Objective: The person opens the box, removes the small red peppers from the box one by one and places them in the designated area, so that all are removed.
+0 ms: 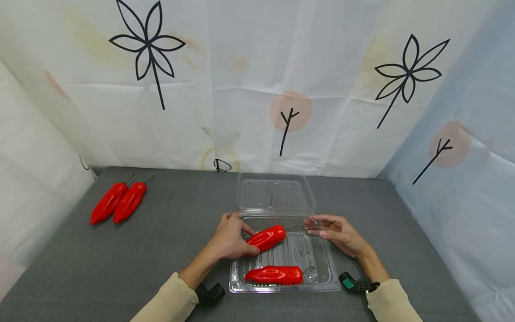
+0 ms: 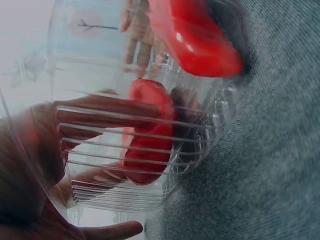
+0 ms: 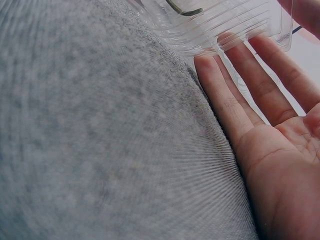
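Observation:
A clear plastic clamshell container [image 1: 284,288] lies unfolded on the table, its lid [image 1: 275,197] laid back on the far side. My left hand [image 1: 232,239] reaches over its left wall and grips a red pepper [image 1: 270,238] between thumb and fingers, inside the base. Through the ribbed wall in the left wrist view, those fingers show around the pepper [image 2: 150,145]. Nearer the front, a second red pepper [image 1: 275,275] lies crosswise, its green stem to the right. Against the container's right wall, my right hand [image 1: 339,233] rests its nearly straight fingers [image 3: 265,75].
Two more red peppers [image 1: 109,203] [image 1: 130,202] lie side by side at the back left of the grey table [image 1: 181,214]. A printed white cloth [image 1: 249,89] hangs behind the table and along its sides.

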`<state>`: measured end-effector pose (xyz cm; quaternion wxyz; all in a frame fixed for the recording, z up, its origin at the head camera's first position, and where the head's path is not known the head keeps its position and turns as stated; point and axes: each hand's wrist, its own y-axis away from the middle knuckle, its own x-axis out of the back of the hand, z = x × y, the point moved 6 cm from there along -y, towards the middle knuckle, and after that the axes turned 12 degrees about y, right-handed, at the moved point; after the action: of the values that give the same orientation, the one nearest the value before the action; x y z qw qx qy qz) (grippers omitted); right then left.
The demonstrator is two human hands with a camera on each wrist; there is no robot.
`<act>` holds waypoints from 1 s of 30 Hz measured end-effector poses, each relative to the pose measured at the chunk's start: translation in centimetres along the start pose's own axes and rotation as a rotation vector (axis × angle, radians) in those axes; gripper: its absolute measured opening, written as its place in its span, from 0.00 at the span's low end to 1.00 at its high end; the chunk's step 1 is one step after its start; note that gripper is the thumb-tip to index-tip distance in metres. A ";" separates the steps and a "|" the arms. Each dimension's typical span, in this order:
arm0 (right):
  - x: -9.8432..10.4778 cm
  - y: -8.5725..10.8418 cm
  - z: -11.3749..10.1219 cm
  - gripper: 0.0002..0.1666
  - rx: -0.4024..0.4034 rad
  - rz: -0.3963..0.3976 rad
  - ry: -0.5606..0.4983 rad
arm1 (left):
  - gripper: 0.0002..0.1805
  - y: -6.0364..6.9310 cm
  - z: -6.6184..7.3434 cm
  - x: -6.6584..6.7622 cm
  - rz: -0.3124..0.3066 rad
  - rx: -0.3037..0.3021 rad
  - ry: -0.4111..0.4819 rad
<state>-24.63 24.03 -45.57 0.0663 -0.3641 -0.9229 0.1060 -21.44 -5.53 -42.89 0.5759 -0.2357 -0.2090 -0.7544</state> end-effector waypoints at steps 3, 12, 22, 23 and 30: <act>0.0 0.1 0.0 0.26 -0.003 -0.001 0.001 | 0.15 0.0 -0.1 -0.1 -0.001 0.009 0.032; 0.0 0.2 -0.1 0.26 -0.008 0.011 -0.023 | 0.17 -0.2 -0.8 -0.1 0.018 0.024 0.260; 0.0 0.0 -0.1 0.26 0.020 -0.008 -0.014 | 0.19 -0.4 -0.2 1.9 0.032 0.016 0.452; 0.0 0.0 -0.1 0.26 0.020 -0.007 -0.013 | 0.19 -0.4 -0.1 2.1 0.043 0.028 0.467; -0.1 0.0 -0.1 0.27 0.040 -0.026 -0.016 | 0.21 0.1 0.2 4.2 0.110 0.039 0.506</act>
<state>-24.57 24.00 -45.50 0.0676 -0.3500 -0.9257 0.1266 -22.31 -8.64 -40.21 0.6543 -0.0395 -0.0596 -0.7528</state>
